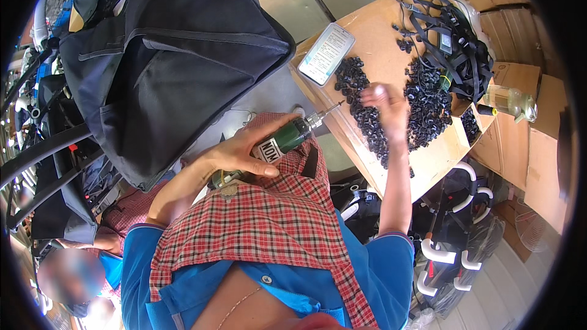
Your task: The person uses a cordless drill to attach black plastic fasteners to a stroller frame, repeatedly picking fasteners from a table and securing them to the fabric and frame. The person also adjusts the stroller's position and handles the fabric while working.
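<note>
My left hand (239, 153) is closed around a green power screwdriver (282, 141), held in front of my checked apron. Its metal bit (333, 110) points to the upper right, toward the edge of the table. My right hand (389, 107) is over the small black plastic parts (428, 107) heaped on the tabletop. Motion smears its fingers, so I cannot make out whether they hold a piece. More of these black parts (351, 79) lie in a band to the left of that hand.
A smartphone (327, 54) with a lit screen lies on the wooden table (373, 21). Black straps (452, 49) are tangled at its far right, near a clear bottle (516, 104). A large black fabric stroller part (183, 55) fills the upper left. Another person (73, 269) is at lower left.
</note>
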{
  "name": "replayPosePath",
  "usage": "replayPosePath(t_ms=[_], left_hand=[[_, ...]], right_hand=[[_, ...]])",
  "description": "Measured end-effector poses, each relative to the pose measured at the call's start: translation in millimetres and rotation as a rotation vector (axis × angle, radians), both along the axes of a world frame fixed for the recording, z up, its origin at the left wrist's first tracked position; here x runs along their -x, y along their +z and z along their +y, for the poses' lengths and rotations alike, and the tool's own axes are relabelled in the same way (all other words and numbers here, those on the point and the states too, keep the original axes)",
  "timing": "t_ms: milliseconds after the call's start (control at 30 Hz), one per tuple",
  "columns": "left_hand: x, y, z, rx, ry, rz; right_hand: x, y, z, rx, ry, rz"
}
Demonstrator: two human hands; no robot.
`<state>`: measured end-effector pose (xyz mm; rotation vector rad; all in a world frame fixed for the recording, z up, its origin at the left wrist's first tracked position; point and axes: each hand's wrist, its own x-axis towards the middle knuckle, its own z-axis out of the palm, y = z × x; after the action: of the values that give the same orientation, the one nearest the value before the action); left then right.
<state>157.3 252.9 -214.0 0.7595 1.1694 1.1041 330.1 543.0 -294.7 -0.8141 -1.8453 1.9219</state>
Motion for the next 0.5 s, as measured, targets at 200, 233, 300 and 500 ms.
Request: replayPosePath(t_ms=[200,233,300,500], left_hand=[[5,17,6,0.108,-0.036,-0.038],[5,15,6,0.102,-0.032,-0.037],[0,10,6,0.081,-0.001,-0.054],[2,20,10,0.2,-0.086,-0.161]], right_hand=[[-55,-58,97,-1.196,-0.192,-0.548],[-59,-63,99,-1.183,-0.189,-0.559],[-58,-60,98,-1.154,-0.174,-0.573],[-57,-47,98,-1.003,-0.326,-0.455]])
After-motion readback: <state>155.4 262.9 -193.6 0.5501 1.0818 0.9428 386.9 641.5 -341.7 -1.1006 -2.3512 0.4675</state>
